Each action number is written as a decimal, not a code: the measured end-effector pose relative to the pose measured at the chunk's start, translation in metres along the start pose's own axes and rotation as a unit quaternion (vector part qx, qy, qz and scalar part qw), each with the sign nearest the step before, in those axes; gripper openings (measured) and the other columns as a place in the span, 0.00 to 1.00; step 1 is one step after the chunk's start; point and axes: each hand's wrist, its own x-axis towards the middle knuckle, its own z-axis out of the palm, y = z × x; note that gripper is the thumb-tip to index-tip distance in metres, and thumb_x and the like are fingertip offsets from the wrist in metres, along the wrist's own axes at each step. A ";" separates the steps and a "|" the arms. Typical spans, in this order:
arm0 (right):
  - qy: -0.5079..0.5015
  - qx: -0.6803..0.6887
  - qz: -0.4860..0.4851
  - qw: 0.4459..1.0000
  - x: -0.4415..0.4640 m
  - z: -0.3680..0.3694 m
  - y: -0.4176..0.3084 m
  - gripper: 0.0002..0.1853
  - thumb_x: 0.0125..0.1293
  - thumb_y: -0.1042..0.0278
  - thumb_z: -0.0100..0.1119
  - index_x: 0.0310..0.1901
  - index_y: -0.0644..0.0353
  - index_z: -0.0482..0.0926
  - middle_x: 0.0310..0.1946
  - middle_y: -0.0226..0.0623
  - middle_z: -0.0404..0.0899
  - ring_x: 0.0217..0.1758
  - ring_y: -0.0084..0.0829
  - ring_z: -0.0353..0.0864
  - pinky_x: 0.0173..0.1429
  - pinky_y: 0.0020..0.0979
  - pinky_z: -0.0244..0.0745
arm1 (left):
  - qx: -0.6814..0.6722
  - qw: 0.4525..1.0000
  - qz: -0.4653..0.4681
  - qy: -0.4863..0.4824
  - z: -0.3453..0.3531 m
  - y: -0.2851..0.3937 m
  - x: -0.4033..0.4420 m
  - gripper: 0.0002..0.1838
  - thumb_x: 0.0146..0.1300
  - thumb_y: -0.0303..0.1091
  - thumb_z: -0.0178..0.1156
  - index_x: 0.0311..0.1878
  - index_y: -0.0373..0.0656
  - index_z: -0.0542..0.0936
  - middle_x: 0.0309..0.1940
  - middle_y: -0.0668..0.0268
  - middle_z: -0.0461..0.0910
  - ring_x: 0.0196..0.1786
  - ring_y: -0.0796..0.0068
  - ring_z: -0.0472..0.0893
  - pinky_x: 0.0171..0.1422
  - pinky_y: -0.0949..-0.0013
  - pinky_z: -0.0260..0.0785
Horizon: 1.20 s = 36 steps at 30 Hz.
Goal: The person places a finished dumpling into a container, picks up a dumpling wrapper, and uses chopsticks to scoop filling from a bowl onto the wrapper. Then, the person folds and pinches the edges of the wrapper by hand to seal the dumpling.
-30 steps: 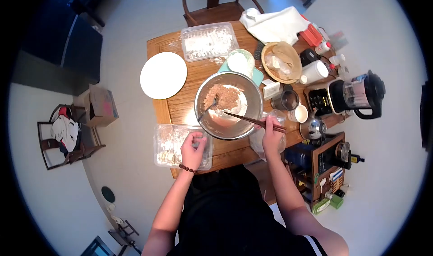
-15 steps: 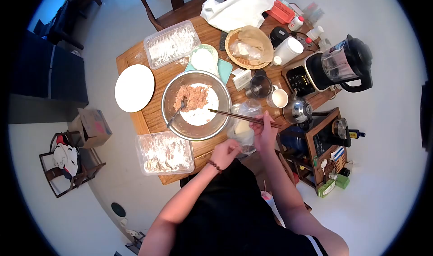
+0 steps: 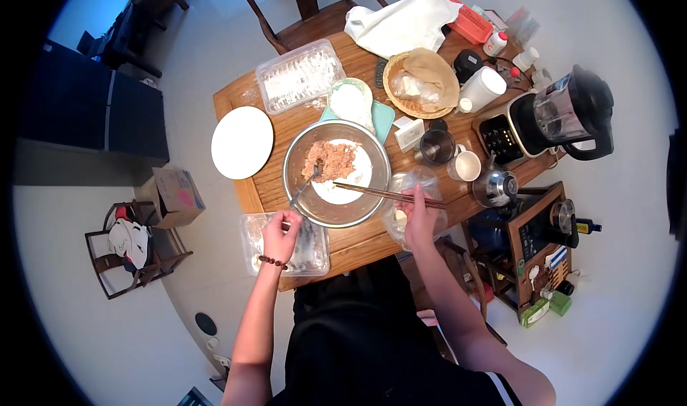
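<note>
A steel bowl (image 3: pixel 381 164) holds pinkish-brown minced filling (image 3: pixel 333 160) beside something white. My right hand (image 3: pixel 418 218) grips a pair of chopsticks (image 3: pixel 376 191), whose tips point left over the filling. A spoon (image 3: pixel 306 190) rests in the bowl with its handle over the near-left rim. Just below that handle's end is my left hand (image 3: pixel 280 235), fingers curled in; whether they touch the spoon I cannot tell. Under this hand lies a floury clear plastic tray (image 3: pixel 315 252), partly covered. A clear plastic bag (image 3: pixel 428 184) with something pale inside sits beneath my right hand.
A white plate (image 3: pixel 242 142) is at the left, and another floury tray (image 3: pixel 300 75) behind it. White powder fills a dish (image 3: pixel 351 102) behind the bowl. To the right stand a basket (image 3: pixel 392 84), a mug (image 3: pixel 465 166), a glass kettle (image 3: pixel 495 188) and a blender (image 3: pixel 565 116).
My left hand has moved left from the plastic bag to the spoon handle, over the near tray. My right hand still holds the chopsticks over the bowl. The whole view has shifted slightly.
</note>
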 end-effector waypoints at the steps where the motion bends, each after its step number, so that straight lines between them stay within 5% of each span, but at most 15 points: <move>1: 0.001 0.002 -0.002 1.000 -0.002 0.003 0.004 0.19 0.81 0.56 0.55 0.40 0.67 0.81 0.31 0.39 0.83 0.30 0.30 0.83 0.39 0.29 0.78 | 0.048 0.998 0.036 0.024 -0.002 0.004 0.004 0.09 0.69 0.33 0.68 0.44 0.39 0.81 0.30 0.70 0.82 0.30 0.81 0.79 0.35 0.74 0.72; 7: 0.020 -0.052 -0.068 0.996 -0.025 0.011 0.032 0.16 0.80 0.61 0.57 0.42 0.69 0.82 0.30 0.38 0.83 0.32 0.27 0.85 0.39 0.27 0.78 | 0.067 0.993 0.071 0.071 -0.013 -0.029 0.053 0.21 0.66 0.38 0.72 0.54 0.37 0.76 0.36 0.62 0.83 0.34 0.74 0.82 0.42 0.68 0.77; 12: -0.076 -0.282 -0.185 0.938 -0.049 0.053 0.045 0.07 0.74 0.76 0.61 0.42 0.70 0.85 0.36 0.38 0.85 0.37 0.26 0.86 0.44 0.27 0.81 | 0.142 0.980 0.133 0.036 -0.015 -0.055 0.110 0.27 0.69 0.43 0.70 0.61 0.33 0.75 0.44 0.56 0.83 0.46 0.65 0.88 0.48 0.63 0.79; 14: -0.087 -0.311 -0.216 0.921 -0.048 0.071 0.056 0.05 0.72 0.77 0.63 0.41 0.70 0.86 0.38 0.37 0.85 0.39 0.25 0.85 0.44 0.26 0.80 | 0.112 0.986 0.119 -0.013 -0.018 -0.042 0.117 0.24 0.72 0.44 0.66 0.60 0.34 0.75 0.45 0.53 0.84 0.43 0.60 0.88 0.43 0.62 0.83; 16: -0.174 -0.338 -0.253 0.889 -0.040 0.083 0.071 0.05 0.72 0.76 0.65 0.42 0.69 0.86 0.39 0.36 0.84 0.39 0.24 0.84 0.44 0.26 0.79 | -0.019 0.989 -0.083 -0.122 -0.018 -0.028 0.120 0.21 0.73 0.42 0.64 0.58 0.36 0.75 0.43 0.52 0.83 0.41 0.59 0.88 0.35 0.61 0.87; 17: -0.170 -0.340 -0.253 0.890 -0.041 0.088 0.074 0.05 0.72 0.76 0.65 0.42 0.69 0.86 0.39 0.36 0.84 0.39 0.24 0.84 0.44 0.26 0.79 | -0.021 0.994 -0.051 -0.096 -0.014 -0.031 0.121 0.18 0.74 0.39 0.62 0.59 0.37 0.78 0.37 0.51 0.83 0.29 0.60 0.88 0.23 0.62 0.81; 24: -0.232 -0.324 -0.229 0.888 -0.030 0.109 0.083 0.05 0.70 0.77 0.66 0.43 0.70 0.85 0.40 0.37 0.84 0.41 0.24 0.83 0.46 0.26 0.80 | 0.023 0.989 -0.059 -0.132 -0.009 -0.034 0.132 0.16 0.76 0.37 0.59 0.58 0.37 0.74 0.41 0.53 0.82 0.36 0.61 0.88 0.27 0.61 0.87; 33: -0.222 -0.326 -0.292 0.872 -0.005 0.103 0.088 0.03 0.69 0.79 0.67 0.42 0.70 0.85 0.38 0.37 0.84 0.38 0.25 0.83 0.41 0.26 0.78 | 0.032 0.990 -0.068 -0.120 -0.013 -0.011 0.120 0.14 0.76 0.34 0.58 0.55 0.36 0.72 0.37 0.53 0.81 0.29 0.61 0.86 0.24 0.62 0.85; 36: -0.211 -0.328 -0.287 0.875 0.004 0.099 0.091 0.03 0.68 0.79 0.69 0.41 0.69 0.85 0.37 0.38 0.85 0.37 0.24 0.83 0.39 0.26 0.77 | 0.018 0.994 -0.037 -0.101 -0.011 -0.020 0.122 0.11 0.75 0.32 0.58 0.50 0.33 0.72 0.32 0.47 0.83 0.25 0.54 0.86 0.20 0.59 0.80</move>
